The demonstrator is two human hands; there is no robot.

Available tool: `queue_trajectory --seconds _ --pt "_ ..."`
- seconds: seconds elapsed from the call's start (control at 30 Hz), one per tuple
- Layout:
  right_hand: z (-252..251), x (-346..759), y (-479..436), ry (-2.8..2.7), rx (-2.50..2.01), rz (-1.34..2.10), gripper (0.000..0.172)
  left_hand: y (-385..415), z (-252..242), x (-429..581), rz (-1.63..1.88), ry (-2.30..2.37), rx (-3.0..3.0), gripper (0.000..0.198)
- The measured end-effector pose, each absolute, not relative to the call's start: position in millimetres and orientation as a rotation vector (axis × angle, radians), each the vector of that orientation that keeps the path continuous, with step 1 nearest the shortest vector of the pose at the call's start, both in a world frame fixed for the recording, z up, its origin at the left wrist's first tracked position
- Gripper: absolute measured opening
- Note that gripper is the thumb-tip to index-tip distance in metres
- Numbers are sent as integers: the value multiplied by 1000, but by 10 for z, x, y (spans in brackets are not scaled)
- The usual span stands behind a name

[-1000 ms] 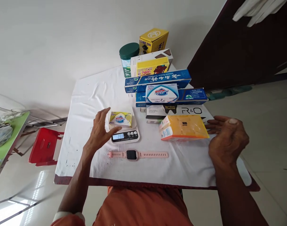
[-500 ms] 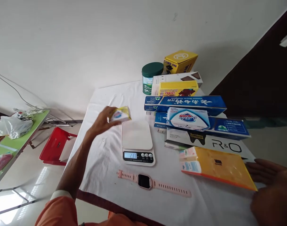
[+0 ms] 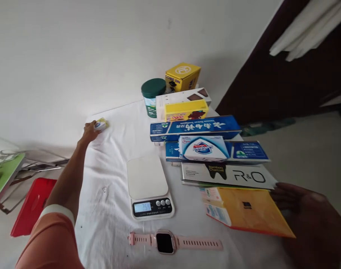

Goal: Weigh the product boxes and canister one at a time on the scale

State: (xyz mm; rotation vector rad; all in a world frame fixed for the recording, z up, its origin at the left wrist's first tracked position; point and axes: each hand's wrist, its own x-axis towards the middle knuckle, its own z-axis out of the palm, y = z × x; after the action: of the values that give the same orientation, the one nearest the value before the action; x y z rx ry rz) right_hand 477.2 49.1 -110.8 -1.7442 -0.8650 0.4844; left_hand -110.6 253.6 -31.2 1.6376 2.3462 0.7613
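At the far left corner of the white cloth, my left hand [image 3: 90, 131] is closed on a small yellow-and-white soap box [image 3: 101, 124]. The kitchen scale [image 3: 147, 178] has a bare plate, and its lit digits are blurred. My right hand [image 3: 306, 209] is partly blurred at the right edge, fingers stretched towards the ends of the white R&O toothpaste box [image 3: 229, 175] and the orange packet [image 3: 249, 209]; whether it touches them I cannot tell. In front of the scale lies a pink-strapped smartwatch [image 3: 165, 242], face up.
Blue toothpaste boxes [image 3: 195, 127], a Safeguard soap box [image 3: 203, 148], a yellow box [image 3: 185, 109], a green-lidded tub [image 3: 153, 87] and a yellow carton [image 3: 183, 74] crowd the table's right side. A wall stands behind. A red stool [image 3: 33, 205] is left of the table.
My left hand has carried the small soap box from beside the scale to the far left corner. The view has shifted rightward, and my right hand's fingers now reach closer to the R&O box.
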Motion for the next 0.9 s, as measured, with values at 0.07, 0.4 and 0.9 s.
queue_trajectory --seconds 0.07,0.4,0.9 --pt "-1041 4741 509 -765 -1748 510 39 2533 -260 -1032 765 2368 1652 72" --pt "-1056 4780 521 -828 -1702 530 56 1657 289 1237 913 1357 2648 65" --pt "-984 4783 471 -1252 -1703 349 57 1499 152 2191 384 1389 2624 65"
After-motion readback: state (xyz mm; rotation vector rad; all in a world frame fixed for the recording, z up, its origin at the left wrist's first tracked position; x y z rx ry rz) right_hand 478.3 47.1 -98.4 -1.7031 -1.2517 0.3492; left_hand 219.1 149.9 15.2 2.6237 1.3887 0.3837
